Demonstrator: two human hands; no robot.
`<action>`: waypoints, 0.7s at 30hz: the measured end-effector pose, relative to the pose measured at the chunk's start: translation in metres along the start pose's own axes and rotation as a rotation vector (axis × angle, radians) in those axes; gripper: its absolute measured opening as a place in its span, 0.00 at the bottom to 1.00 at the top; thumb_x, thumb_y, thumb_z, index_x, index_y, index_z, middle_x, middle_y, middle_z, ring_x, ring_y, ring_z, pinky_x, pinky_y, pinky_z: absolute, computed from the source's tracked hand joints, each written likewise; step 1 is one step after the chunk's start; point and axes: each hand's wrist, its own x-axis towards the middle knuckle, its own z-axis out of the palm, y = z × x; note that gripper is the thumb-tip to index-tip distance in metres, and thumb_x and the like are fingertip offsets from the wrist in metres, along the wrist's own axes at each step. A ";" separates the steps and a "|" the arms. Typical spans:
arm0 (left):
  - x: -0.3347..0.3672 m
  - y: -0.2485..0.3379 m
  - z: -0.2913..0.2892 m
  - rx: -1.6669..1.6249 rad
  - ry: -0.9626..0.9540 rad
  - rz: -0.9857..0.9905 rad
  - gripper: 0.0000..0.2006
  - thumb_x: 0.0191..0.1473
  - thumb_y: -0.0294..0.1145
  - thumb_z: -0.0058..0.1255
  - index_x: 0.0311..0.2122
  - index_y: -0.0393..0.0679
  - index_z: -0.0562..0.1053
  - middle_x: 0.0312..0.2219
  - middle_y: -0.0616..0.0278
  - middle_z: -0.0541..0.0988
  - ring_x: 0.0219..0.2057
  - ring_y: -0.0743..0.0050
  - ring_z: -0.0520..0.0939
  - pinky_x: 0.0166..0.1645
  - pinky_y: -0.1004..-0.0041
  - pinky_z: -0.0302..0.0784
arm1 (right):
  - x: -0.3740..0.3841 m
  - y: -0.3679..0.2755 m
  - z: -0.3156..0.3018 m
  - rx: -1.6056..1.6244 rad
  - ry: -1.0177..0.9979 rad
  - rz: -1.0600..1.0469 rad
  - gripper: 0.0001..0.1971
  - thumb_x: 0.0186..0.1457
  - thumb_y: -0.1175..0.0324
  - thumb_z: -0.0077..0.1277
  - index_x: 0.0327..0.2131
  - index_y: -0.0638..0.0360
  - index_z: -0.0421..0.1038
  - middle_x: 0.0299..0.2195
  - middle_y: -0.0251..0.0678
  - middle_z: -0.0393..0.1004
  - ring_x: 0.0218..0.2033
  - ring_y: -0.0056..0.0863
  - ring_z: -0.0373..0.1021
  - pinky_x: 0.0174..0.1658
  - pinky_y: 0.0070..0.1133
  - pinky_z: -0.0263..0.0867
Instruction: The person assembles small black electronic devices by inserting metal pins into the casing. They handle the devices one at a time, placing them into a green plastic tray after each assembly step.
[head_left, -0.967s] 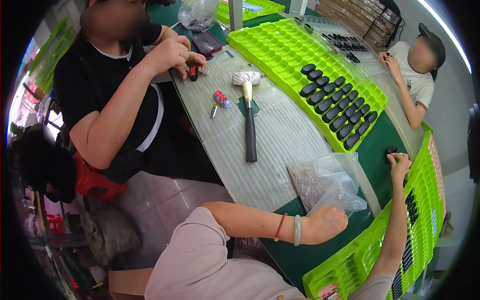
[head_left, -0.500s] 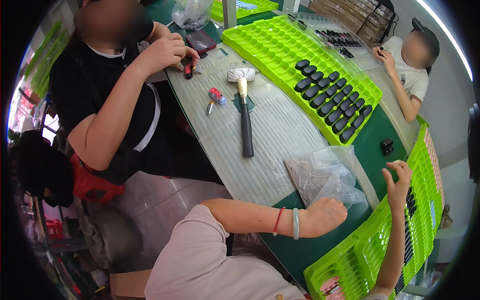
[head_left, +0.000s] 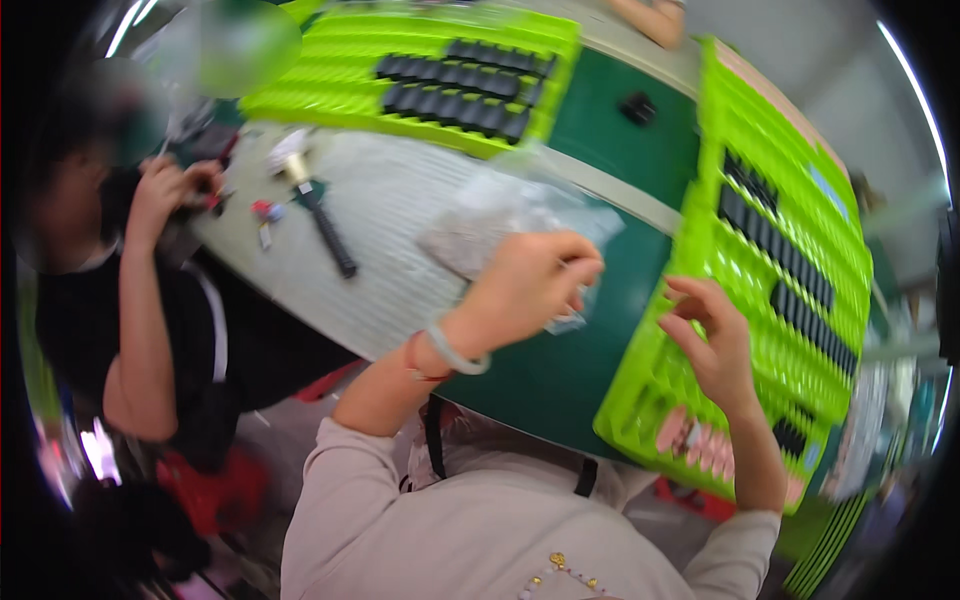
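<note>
My left hand [head_left: 535, 280], with a pale bangle and a red cord at its wrist, hovers over the near edge of a clear plastic bag [head_left: 505, 205] of greyish small pieces. Its fingers are curled in; whatever they may hold is hidden and blurred. Off to the right, my right hand [head_left: 712, 340] is raised above the near left part of a bright green compartment tray [head_left: 625, 405], thumb and fingers apart, with nothing visible between them. Rows of black oval pieces [head_left: 760, 225] fill part of that tray, and pink pieces [head_left: 695, 440] lie at its near end.
A hammer [head_left: 322, 225] with a wrapped head lies on the grey table mat [head_left: 380, 190]. Past it is another green tray [head_left: 330, 100] with black pieces. A small black object [head_left: 637, 108] rests on the green tabletop [head_left: 590, 90]. At left, a co-worker's hands [head_left: 170, 190] are busy near small red items.
The view has swung to the right, so the right-hand tray shows more fully. My two hands have come nearer each other, with the right one lower over the tray.
</note>
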 end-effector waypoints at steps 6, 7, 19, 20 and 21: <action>-0.020 0.034 0.041 -0.476 -0.110 -0.156 0.06 0.57 0.30 0.45 0.33 0.39 0.71 0.30 0.62 0.77 0.29 0.80 0.77 0.32 0.81 0.74 | -0.058 -0.020 0.008 0.327 0.158 0.095 0.11 0.49 0.76 0.55 0.39 0.64 0.70 0.32 0.36 0.75 0.30 0.21 0.74 0.33 0.16 0.68; -0.023 0.034 0.055 -0.490 -0.112 -0.117 0.06 0.58 0.29 0.45 0.35 0.37 0.70 0.31 0.62 0.76 0.30 0.80 0.77 0.34 0.80 0.74 | -0.067 -0.020 0.008 0.344 0.192 0.091 0.11 0.50 0.76 0.54 0.38 0.64 0.70 0.32 0.36 0.75 0.29 0.21 0.74 0.32 0.15 0.68; -0.039 0.034 0.181 -0.380 -0.402 -0.039 0.06 0.58 0.25 0.43 0.37 0.32 0.68 0.33 0.55 0.77 0.34 0.74 0.79 0.41 0.78 0.76 | -0.179 0.030 -0.013 0.880 0.505 0.139 0.07 0.55 0.76 0.48 0.38 0.68 0.69 0.32 0.35 0.74 0.29 0.19 0.72 0.32 0.15 0.70; -0.038 0.037 0.190 -0.350 -0.442 -0.034 0.06 0.58 0.25 0.43 0.37 0.32 0.68 0.34 0.55 0.77 0.34 0.74 0.79 0.40 0.79 0.76 | -0.187 0.035 -0.013 0.940 0.543 0.117 0.07 0.55 0.76 0.48 0.38 0.68 0.69 0.32 0.36 0.74 0.29 0.19 0.72 0.32 0.15 0.70; -0.037 0.040 0.199 -0.315 -0.477 -0.038 0.07 0.58 0.25 0.43 0.38 0.32 0.68 0.34 0.55 0.77 0.33 0.74 0.79 0.40 0.79 0.76 | -0.194 0.039 -0.014 1.001 0.577 0.094 0.07 0.55 0.76 0.48 0.38 0.68 0.69 0.32 0.36 0.74 0.29 0.20 0.72 0.32 0.15 0.70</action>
